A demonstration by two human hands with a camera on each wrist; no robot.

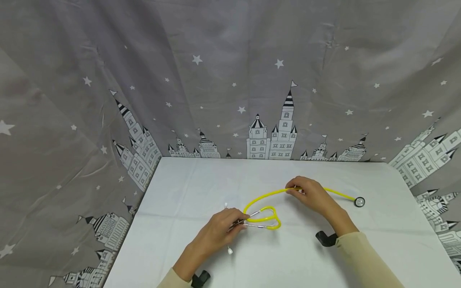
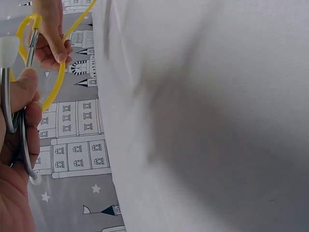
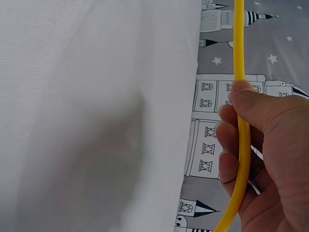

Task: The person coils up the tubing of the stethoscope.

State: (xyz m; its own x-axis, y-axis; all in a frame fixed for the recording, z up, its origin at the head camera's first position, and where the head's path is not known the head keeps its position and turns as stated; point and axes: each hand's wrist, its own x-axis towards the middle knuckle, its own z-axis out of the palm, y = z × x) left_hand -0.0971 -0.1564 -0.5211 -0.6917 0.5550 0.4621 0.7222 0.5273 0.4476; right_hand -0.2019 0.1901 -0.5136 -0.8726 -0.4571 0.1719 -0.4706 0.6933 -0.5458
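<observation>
L hand (image 1: pixel 224 226) grips silver metal ear tubes (image 1: pixel 255 226) of yellow-tubed stethoscope (image 1: pixel 272 193) over white cloth-covered table (image 1: pixel 187 184); R hand (image 1: pixel 311 194) pinches tubing (image 3: pixel 239 48), round black-rimmed chestpiece (image 1: pixel 359 202) at its 3 o'clock. Step: prob. arranging tubing; next needs both grips steady.

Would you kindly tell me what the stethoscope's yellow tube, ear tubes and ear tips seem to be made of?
Yellow tube: probably rubber or soft plastic, smooth, faintly shiny, bending evenly.
Ear tubes: likely polished metal, from their silvery highlights.
Ear tips: perhaps silicone or plastic, from their milky-white, matte look.
</observation>
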